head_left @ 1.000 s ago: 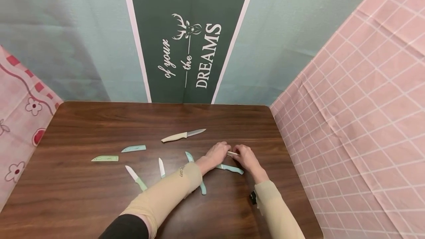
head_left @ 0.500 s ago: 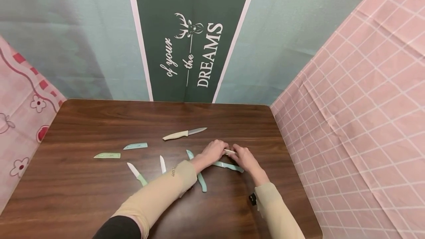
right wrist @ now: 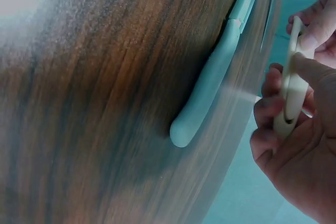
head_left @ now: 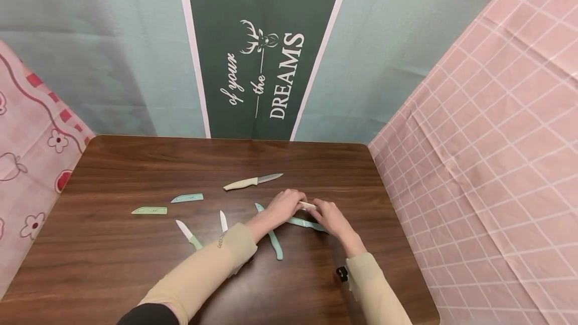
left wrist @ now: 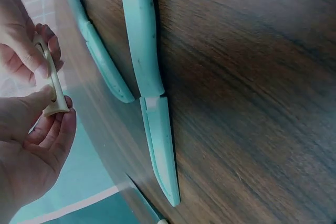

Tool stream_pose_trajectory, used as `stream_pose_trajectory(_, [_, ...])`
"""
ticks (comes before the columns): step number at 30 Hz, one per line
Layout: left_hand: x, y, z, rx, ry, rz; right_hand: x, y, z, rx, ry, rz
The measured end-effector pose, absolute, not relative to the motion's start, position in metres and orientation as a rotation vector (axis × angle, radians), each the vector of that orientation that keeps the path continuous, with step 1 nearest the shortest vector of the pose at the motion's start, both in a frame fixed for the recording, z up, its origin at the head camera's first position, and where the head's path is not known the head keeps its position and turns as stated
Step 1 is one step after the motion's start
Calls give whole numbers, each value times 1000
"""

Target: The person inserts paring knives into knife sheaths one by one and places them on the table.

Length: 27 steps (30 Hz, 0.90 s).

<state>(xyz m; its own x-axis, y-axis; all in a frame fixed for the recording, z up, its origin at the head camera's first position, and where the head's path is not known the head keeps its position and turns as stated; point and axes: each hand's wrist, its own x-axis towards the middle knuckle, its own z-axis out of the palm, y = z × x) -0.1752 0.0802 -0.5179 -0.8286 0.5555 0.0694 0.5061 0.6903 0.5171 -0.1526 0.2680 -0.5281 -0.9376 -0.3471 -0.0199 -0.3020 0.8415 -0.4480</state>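
Note:
My left hand (head_left: 283,206) and right hand (head_left: 334,219) pinch a slim cream-coloured piece (head_left: 308,205) between them. In the right wrist view this piece (right wrist: 293,85) has a slot along it and a small hole near one end. The left wrist view shows its flared end in the left fingers (left wrist: 65,124). Below the hands lies a light-blue knife (head_left: 307,223) in its sheath, partly covered by them. Another sheathed light-blue knife (head_left: 275,246) lies left of it, its middle hidden by my left forearm. Behind the left hand is a cream-handled knife (head_left: 241,183) with a bare grey blade.
At the left on the brown table (head_left: 135,164) lie a light-blue sheath (head_left: 187,198) and a green sheath (head_left: 150,210). A green-handled knife (head_left: 188,234) with a bare white blade and another white blade (head_left: 224,220) are partly under my left arm. A pink cloth wall (head_left: 451,139) borders the right side.
Both hands have shifted a little to the left with the cream piece still between them. The head view has turned slightly. The knives and sheaths on the table stay where they were.

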Motion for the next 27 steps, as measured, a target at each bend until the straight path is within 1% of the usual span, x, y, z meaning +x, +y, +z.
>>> stream_pose_trajectory(6, [-172, 73, -517, 911, 2821, 845, -148, 267, -527, -467, 2927, -710])
stream_pose_trajectory(14, [-161, 64, -517, 951, 2804, 924, -137, 266, -530, -507, 2927, -817])
stream_pose_trajectory(20, [-157, 60, -520, 938, 2805, 960, -135, 258, -530, -547, 2988, -774])
stream_pose_trajectory(27, [-156, 54, -520, 930, 2828, 996, -134, 249, -528, -506, 3022, -747])
